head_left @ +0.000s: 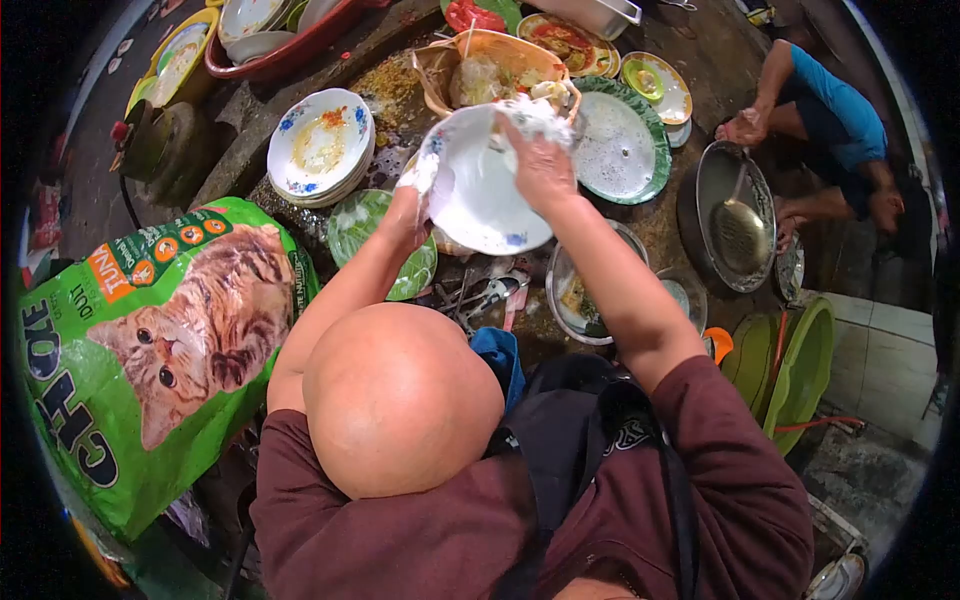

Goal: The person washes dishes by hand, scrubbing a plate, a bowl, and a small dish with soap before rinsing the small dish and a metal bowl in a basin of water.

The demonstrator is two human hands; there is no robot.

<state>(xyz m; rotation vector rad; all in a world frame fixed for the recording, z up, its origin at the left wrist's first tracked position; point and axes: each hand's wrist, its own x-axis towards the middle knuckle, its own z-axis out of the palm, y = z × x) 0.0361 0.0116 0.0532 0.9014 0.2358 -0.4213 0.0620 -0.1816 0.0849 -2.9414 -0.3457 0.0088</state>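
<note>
Around the held bowl (475,195) crowd stacked plates (318,150) and a basket (512,44).

Floor (712,62): dark brown, wet-looking, stained | Ledge (250,140): low, dark, running diagonally at upper left | Tiles (890,345): pale, joints showing, at right | Concrete patch (865,482): rough, grey, below the tiles | Light: brighter centrally, dim toward the margins

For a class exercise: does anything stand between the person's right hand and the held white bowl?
White foam shows where the right hand meets the white bowl at its right; nothing else visible intervenes, though the hand may hide something.
</note>
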